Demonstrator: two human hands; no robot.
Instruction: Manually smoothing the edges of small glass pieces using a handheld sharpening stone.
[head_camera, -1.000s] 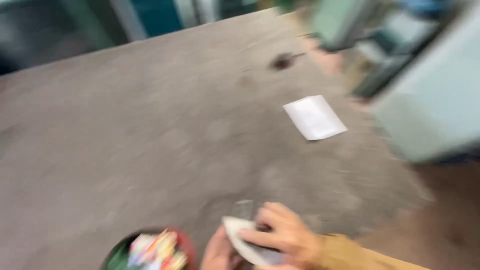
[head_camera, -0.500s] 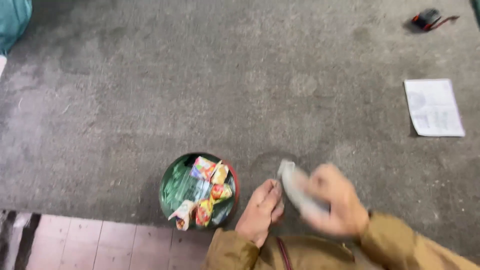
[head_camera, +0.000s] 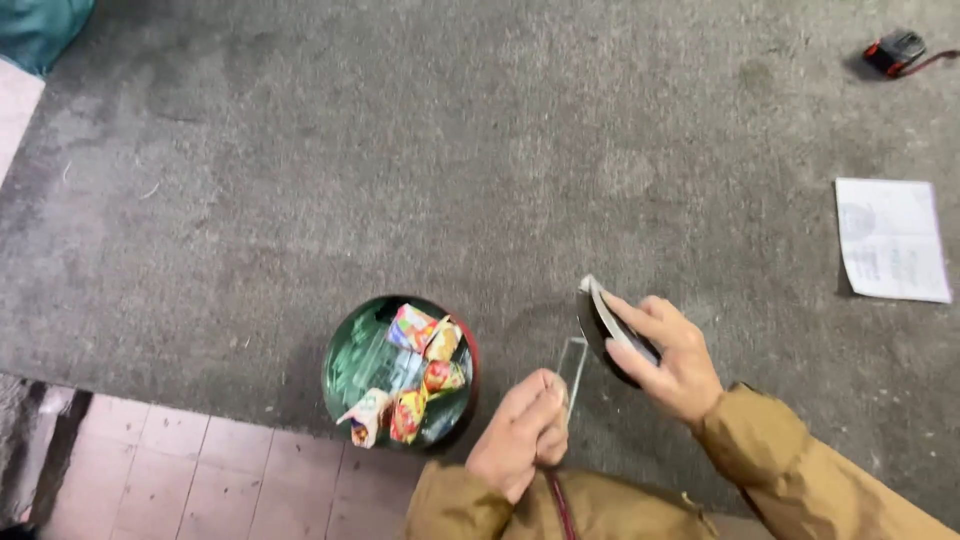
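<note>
Head view, lower right of centre: right hand (head_camera: 668, 362) clamped on a dark curved plate (head_camera: 603, 335) held on edge, long axis running upper left to lower right. Left hand (head_camera: 522, 432) pinches a clear glass piece (head_camera: 572, 368), upright. Round green bowl (head_camera: 401, 372) of wrapped sweets sits just left, on grey carpet (head_camera: 400, 160).

**Two hands over a grey carpet, beside a round tin of sweets**

The right hand (head_camera: 668, 358) grips a dark, curved lid-like piece (head_camera: 600, 325), tilted on edge. The left hand (head_camera: 522, 432) pinches a thin clear strip (head_camera: 571, 372) just beside it. A round tin (head_camera: 345, 352) holds bright wrapped sweets (head_camera: 423, 358). Farther right on the carpet (head_camera: 400, 150) lie a white paper sheet (head_camera: 890, 240) and a small black-and-red device (head_camera: 895, 50).
</note>
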